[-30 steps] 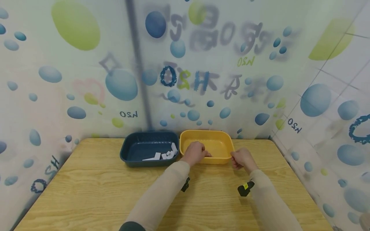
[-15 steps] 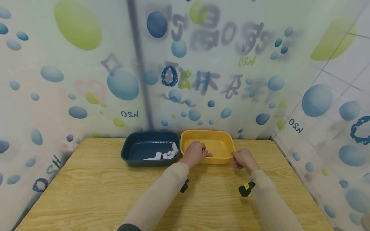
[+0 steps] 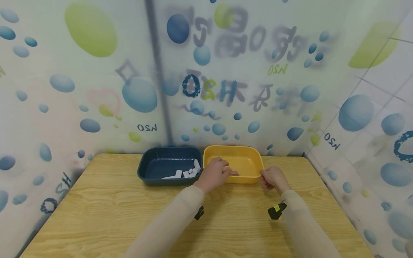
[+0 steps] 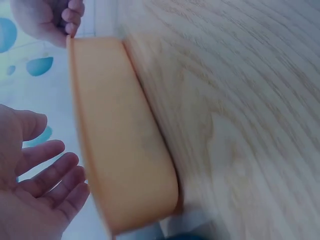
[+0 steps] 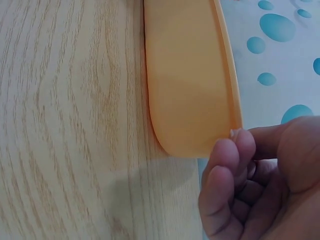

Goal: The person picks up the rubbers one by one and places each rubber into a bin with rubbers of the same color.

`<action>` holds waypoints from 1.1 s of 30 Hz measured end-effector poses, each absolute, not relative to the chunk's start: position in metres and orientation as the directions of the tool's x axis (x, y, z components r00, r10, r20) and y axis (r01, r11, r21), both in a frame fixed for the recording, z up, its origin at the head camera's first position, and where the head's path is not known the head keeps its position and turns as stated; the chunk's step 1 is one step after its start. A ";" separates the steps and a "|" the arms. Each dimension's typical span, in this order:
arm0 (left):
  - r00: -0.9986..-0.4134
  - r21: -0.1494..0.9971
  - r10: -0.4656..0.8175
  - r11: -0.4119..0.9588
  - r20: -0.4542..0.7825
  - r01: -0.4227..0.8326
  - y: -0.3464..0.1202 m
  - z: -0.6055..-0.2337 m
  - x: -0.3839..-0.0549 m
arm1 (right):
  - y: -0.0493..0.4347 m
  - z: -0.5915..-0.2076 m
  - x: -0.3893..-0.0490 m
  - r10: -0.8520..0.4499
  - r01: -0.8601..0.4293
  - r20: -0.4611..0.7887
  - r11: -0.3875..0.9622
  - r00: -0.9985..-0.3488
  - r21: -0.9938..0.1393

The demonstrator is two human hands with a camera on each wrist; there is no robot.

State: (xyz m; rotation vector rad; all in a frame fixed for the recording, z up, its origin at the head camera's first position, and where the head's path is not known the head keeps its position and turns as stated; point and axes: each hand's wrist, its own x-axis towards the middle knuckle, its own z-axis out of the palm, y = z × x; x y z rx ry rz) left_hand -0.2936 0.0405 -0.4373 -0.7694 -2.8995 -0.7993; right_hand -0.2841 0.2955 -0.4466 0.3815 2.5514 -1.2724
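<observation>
A yellow rectangular basin [image 3: 248, 161] stands at the back of the table. My left hand [image 3: 213, 175] is over its near left rim. In the left wrist view the fingers [image 4: 50, 172] of that hand are spread and loosely bent beside the rim, with nothing visible in them. My right hand [image 3: 273, 178] pinches the rim at the basin's near right corner, thumb against fingertips [image 5: 225, 155]. On the left, close beside the yellow basin, stands a dark blue basin [image 3: 155, 182] with several white blocks [image 3: 178, 174] in its near right part. My left hand hides part of the yellow basin's inside.
Both basins stand on a wooden table [image 3: 113, 208], near the patterned curtain [image 3: 180, 122] behind its far edge. Another patterned wall [image 3: 358, 165] closes the right side. Small black devices [image 3: 275, 211] are on both wrists.
My left hand has shifted slightly toward me and its fingers have loosened. The right hand keeps its pinch on the basin's rim. The head view has turned a little to the left.
</observation>
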 end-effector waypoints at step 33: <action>-0.839 0.351 0.254 0.822 0.481 0.449 -0.122 -0.416 -0.255 | 0.324 -0.433 -0.271 0.049 0.020 0.030 0.784 -0.998 -0.621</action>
